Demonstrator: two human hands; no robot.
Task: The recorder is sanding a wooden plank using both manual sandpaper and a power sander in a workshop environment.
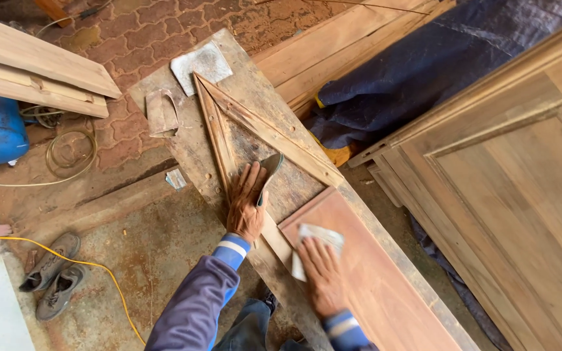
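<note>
Brick paving and concrete floor surround 1 long plank surface point(190, 156) running from upper centre to lower right. At lower centre, the right hand point(322, 276) presses flat on 1 sandpaper sheet point(317, 242) atop 1 reddish board point(385, 286), parallel to the surface. The left hand point(247, 205), fingers spread, holds 1 dark scraper point(269, 170) pointing toward the upper right. 2 shoes point(53, 276) sit lower left.

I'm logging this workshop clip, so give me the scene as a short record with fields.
Setting: workshop floor with a long worn workbench
Left hand: flat on the bench, over a dark curved tool
Right hand: pressing a pale sheet of sandpaper on a reddish wooden panel
On bench: triangular wooden frame, two loose sheets
Nearby: pair of shoes, yellow cord, blue tarp, panelled door
</note>
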